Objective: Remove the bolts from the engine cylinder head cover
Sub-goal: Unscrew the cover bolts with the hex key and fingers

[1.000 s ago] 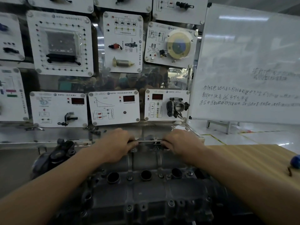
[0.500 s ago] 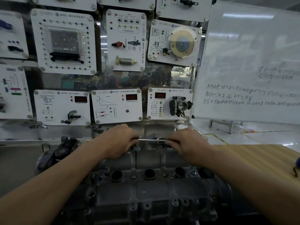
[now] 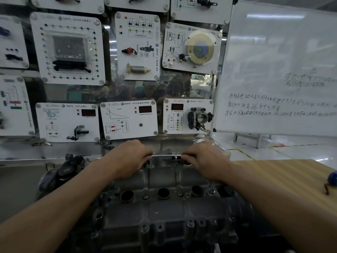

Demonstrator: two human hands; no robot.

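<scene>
White sensor display panels (image 3: 130, 120) back the dark grey metal engine cylinder head cover (image 3: 164, 207), at whose far edge left hand (image 3: 130, 157) and right hand (image 3: 206, 159) each grip one end of a thin silver metal bar (image 3: 166, 155).

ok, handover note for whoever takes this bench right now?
Left hand and right hand: each closed on one end of a thin metal bar, held level over the far edge of the engine cover. What the bar sits on is hidden.
Done: cannot tell; no loose bolts in view.
Left: several bolts still seated along the cover's middle and near edge. Cover still on.
</scene>
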